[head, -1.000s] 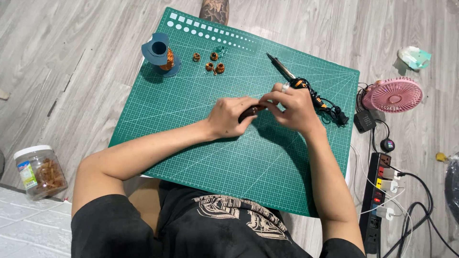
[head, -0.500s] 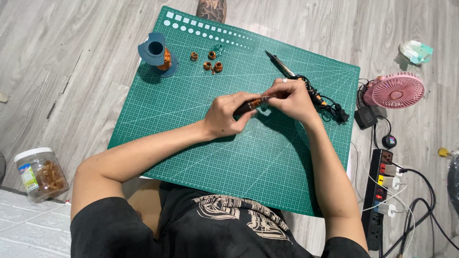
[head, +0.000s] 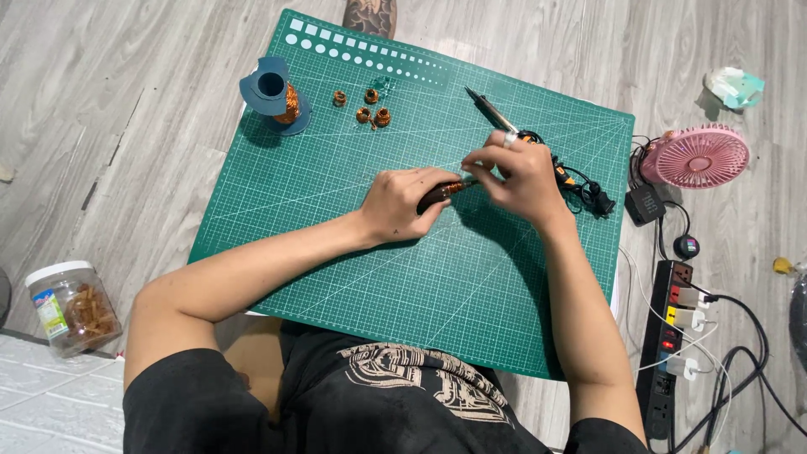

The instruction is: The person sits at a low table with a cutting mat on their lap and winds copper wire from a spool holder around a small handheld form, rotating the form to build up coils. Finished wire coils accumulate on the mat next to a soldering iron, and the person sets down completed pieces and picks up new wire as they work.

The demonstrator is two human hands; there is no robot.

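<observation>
Over the middle of the green cutting mat [head: 353, 277], the left hand [head: 403, 202] is curled closed around a small dark rod wound with copper wire [head: 444, 192]. The right hand [head: 513, 172] pinches the rod's right end with its fingertips. Just beyond lies a soldering iron [head: 492, 113] with its tangled cord. At the mat's far left stands a blue spool of copper wire [head: 273, 92], with small copper coils [head: 370, 109] beside it. A clear jar with a white lid and a yellow-green label [head: 71, 303] sits near left; a pink fan [head: 702, 155] and black power strip [head: 672, 336] lie right.
</observation>
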